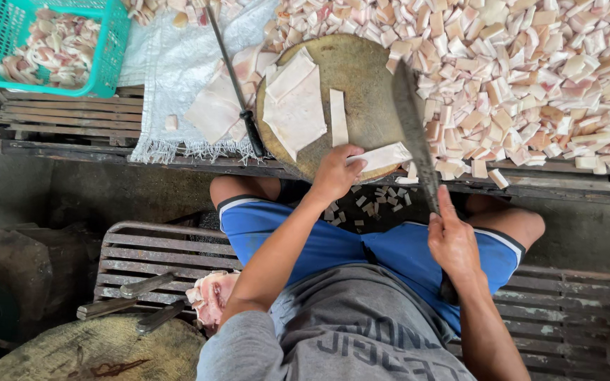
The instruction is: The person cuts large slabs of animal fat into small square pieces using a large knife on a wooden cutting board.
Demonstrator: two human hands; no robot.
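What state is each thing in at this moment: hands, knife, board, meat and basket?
left hand: pressing a pale strip at the board's near edge
right hand: gripping the cleaver, blade raised over the board
round chopping board: carrying flat slabs and strips
slabs: uncut, lying flat
cut pieces: heaped beside the board
green basket: partly filled with pieces
second knife: lying idle on the cloth

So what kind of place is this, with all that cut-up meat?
Probably a market stall or small meat-cutting workshop: a round chopping block, a big cleaver in the right hand, and a large heap of cut fatty pieces on rough wooden slats.
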